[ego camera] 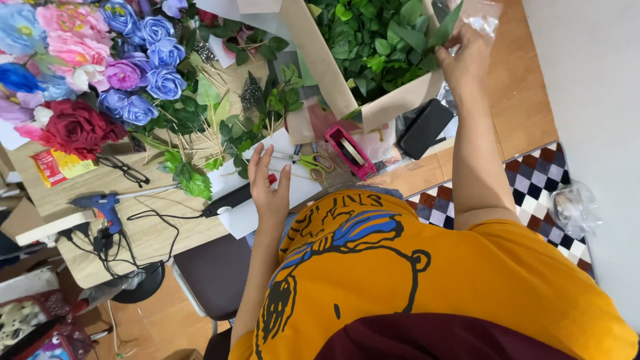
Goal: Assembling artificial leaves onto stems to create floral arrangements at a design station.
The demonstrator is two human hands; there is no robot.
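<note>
My left hand [270,187] rests open with fingers spread on a white sheet [250,217] at the wooden table's [150,233] edge. It lies beside a black tool with a red tip [233,197] and near green-handled scissors [313,161]. My right hand [467,57] reaches up into a cardboard box [320,63] full of green leaves [373,37]. Its fingers are closed on a long green leaf sprig [445,27], next to crinkled clear plastic [483,17].
Artificial flowers crowd the table's far left: blue roses [153,63], pink blooms [70,37], a red rose [77,127]. A blue glue gun [100,203], glasses [125,171], a pink tape dispenser [350,152] and a black pouch [423,127] lie about. A chair [213,273] stands below the table.
</note>
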